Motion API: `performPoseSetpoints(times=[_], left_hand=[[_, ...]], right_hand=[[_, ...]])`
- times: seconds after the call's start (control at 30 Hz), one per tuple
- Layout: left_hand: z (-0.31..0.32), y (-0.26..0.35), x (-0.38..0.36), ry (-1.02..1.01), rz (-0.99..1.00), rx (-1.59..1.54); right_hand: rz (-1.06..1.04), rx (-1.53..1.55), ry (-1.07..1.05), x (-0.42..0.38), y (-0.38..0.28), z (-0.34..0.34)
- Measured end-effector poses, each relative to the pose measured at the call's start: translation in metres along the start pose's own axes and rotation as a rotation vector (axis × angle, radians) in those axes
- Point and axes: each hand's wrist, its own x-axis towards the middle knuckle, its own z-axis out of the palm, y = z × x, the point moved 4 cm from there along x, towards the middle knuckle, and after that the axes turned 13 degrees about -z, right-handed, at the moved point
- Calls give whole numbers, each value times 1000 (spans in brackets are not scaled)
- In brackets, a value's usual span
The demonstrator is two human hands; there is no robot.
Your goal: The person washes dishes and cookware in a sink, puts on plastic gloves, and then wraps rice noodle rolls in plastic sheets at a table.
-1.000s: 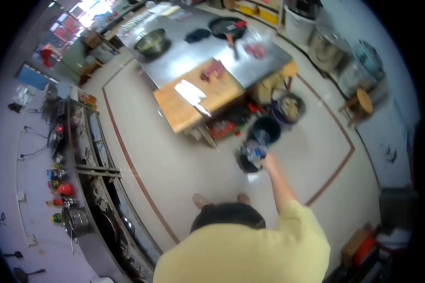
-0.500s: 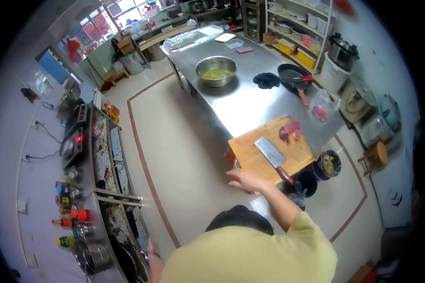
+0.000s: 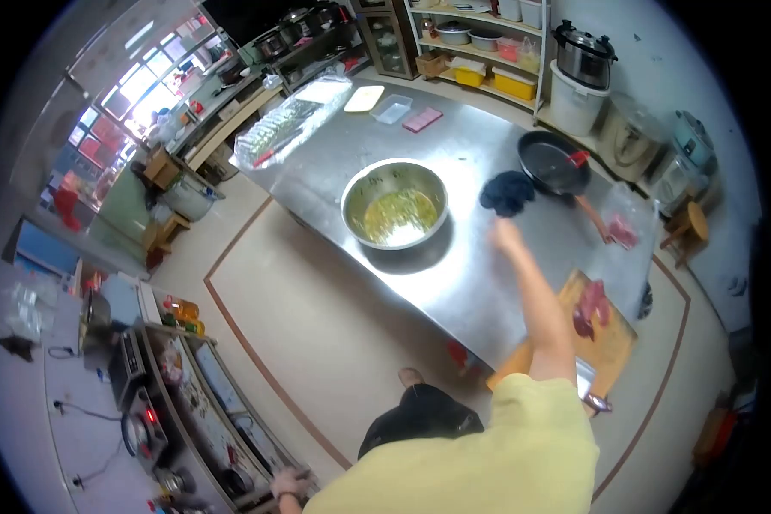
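My right hand [image 3: 504,231] is over the steel table, at the lower edge of a dark crumpled cloth [image 3: 507,193]; its fingers are blurred, and whether they touch the cloth is unclear. Down at the left, my left hand [image 3: 289,482] is beside the counter's edge with its fingers apart and nothing visible in it. A steel bowl [image 3: 351,223] with greenish liquid and green pieces stands left of the cloth. Behind my right arm lies a wooden board [image 3: 612,343] with raw meat [image 3: 591,308] and a partly hidden cleaver [image 3: 584,377].
A black pan [image 3: 555,163] sits right of the cloth, near a plastic bag of meat [image 3: 623,231]. A clear container [image 3: 392,110], a pink item [image 3: 422,120] and a plastic-covered tray [image 3: 287,124] are at the table's far end. A cooker [image 3: 144,428] stands on the left counter.
The view has shifted forward toward the bowl. My right hand has moved from beside the board to the dark cloth. My left hand remains low at the left counter.
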Motion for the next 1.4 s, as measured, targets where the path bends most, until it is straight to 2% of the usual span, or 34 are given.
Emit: performPoseSetpoints(times=[0.03, 0.1, 0.13, 0.17, 0.23, 0.3, 0.37, 0.47, 0.53, 0.57, 0.6, 0.63, 0.67, 0.7, 0.73, 0.77, 0.8, 0.83, 0.87, 0.9, 0.93, 0.97, 1.0, 1.03, 1.07, 1.1, 1.17, 1.2, 1.23, 1.27, 1.3, 1.33, 1.37, 1.4], left_hand=[[42, -26, 44, -16, -193, -706], [28, -49, 65, 100, -95, -361], [20, -54, 77, 74, -104, -352], [12, -58, 90, 20, -138, -399], [-7, -64, 115, -47, -170, -456], [-30, -64, 144, -75, -151, -483], [-60, -56, 174, -75, -97, -503], [-112, -24, 223, -36, 40, -593], [-177, 33, 220, -11, 116, -679], [-218, 64, 199, 1, 147, -709], [-198, 87, 255, -111, 347, -897], [-226, 114, 243, -166, 414, -845], [-238, 140, 244, -241, 530, -1030], [-250, 167, 254, -469, 672, -907], [-281, 185, 218, -666, 702, -1105], [-305, 199, 205, -811, 801, -1073], [-342, 202, 163, -973, 939, -1196], [-357, 220, 158, -1390, 1099, -1349], [-393, 212, 126, -1505, 1029, -1315], [-416, 209, 111, -1541, 1040, -1329], [-431, 209, 100, -1613, 1110, -1341], [-439, 207, 92, -1619, 1123, -1332], [-447, 204, 86, -1673, 1213, -1349], [-451, 199, 77, -1723, 1302, -1365], [-452, 192, 69, -1653, 1507, -1413], [-457, 173, 48, -1877, 1584, -1564], [-455, 163, 73, -1695, 1520, -1499], [-452, 157, 83, -1469, 1339, -1460], [-453, 149, 87, -1431, 1229, -1439], [-448, 154, 109, -1699, 1417, -1267], [-445, 158, 129, -1959, 1606, -1052], [-467, 123, 97, -1618, 1409, -1174], [-470, 120, 99, -1615, 1411, -1173], [-475, 118, 102, -1670, 1418, -1259]], right_hand=[[34, 9, 141, 34, 22, -8], [121, -160, 177, 78, 41, -27], [197, -240, 211, 93, 53, -23], [198, -341, 152, 105, 53, -22], [363, -184, 105, 102, 39, -20], [461, -181, -35, 96, 35, 2], [473, -214, 118, 74, 23, 25], [258, -410, 270, 5, -37, 57], [230, -370, 99, -61, -95, 77], [254, -394, 110, -87, -113, 82], [265, -190, 57, -111, -128, 93], [274, 22, 1, -130, -144, 99], [436, 458, 75, -141, -149, 104], [585, 899, 155, -140, -157, 105], [780, 1215, 215, -134, -185, 83], [700, 1313, 369, -125, -216, 59], [627, 1297, 373, -118, -258, 27], [508, 1227, 397, -112, -291, 8], [387, 1323, 391, -107, -325, -1], [282, 1287, 391, -103, -352, -3], [165, 1136, 394, -96, -381, -5], [-96, 689, 572, -85, -417, -16], [-155, 252, 463, -76, -448, -13], [-383, 53, 603, -65, -479, -8], [-491, 9, 556, -50, -505, 3], [-475, -58, 520, -31, -513, 32], [-417, 265, 629, -10, -510, 49], [-303, 295, 654, 0, -502, 58], [-175, 337, 666, 5, -496, 70], [-81, 464, 605, 15, -490, 80], [72, 770, 413, 25, -486, 82], [245, 1356, 350, 30, -483, 96], [423, 1935, 261, 34, -488, 108], [318, 2115, 182, 35, -496, 111]])
